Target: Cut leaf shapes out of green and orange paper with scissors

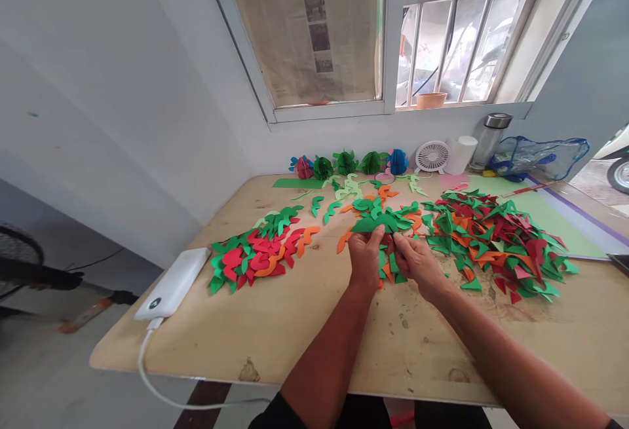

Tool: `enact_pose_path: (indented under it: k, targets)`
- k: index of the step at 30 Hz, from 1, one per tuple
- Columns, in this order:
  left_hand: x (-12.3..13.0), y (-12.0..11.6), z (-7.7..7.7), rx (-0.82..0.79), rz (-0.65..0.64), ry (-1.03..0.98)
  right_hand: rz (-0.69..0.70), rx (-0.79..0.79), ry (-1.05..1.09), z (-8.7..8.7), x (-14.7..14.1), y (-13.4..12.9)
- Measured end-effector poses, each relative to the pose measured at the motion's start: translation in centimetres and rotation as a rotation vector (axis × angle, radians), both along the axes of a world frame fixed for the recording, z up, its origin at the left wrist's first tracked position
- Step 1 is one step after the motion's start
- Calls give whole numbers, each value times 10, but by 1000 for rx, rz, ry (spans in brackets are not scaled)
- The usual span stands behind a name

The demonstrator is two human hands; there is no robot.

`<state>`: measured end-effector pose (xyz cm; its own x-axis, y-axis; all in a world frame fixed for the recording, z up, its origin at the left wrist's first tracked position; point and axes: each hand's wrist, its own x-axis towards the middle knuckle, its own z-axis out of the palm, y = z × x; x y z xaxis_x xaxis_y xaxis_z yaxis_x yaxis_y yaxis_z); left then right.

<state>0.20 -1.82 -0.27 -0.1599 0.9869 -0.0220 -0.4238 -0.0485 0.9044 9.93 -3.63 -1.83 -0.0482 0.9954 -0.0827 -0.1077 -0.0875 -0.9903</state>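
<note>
Over the middle of the wooden table, my left hand (366, 255) pinches a folded green paper piece (374, 222) with a curved, scalloped edge. My right hand (415, 260) is closed right beside it, its fingers curled at the paper's lower right edge. A small dark bit shows at those fingertips, too little to name. Beneath and around both hands lie green and orange paper cutouts (388, 270). A heap of red, green and orange paper scraps (496, 239) spreads to the right. On the left is a pile of curved red, green and orange cutouts (260, 255).
A white power bank (173, 285) with a cable lies at the table's left edge. Along the wall stand several paper honeycomb figures (346, 163), a small white fan (432, 156), a white cylinder (462, 155), a bottle (490, 142) and a clear blue-edged pouch (540, 157).
</note>
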Motion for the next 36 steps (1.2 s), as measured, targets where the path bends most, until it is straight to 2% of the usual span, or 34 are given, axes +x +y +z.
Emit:
enact_pose_path:
  k: [11,22,30,36]
  targets:
    - [0,3,-5,1,4,-43,-4,-36,0,2,-1,-1]
    - [-1,3,-6,58,-92,13,-20,-19,-11,3,1,-3]
    - [0,0,-1,10,-43,-37,-12,-28,2,3,0,-1]
    - [-1,5,-11,33,25,25,2,-42,8,2,-1,-2]
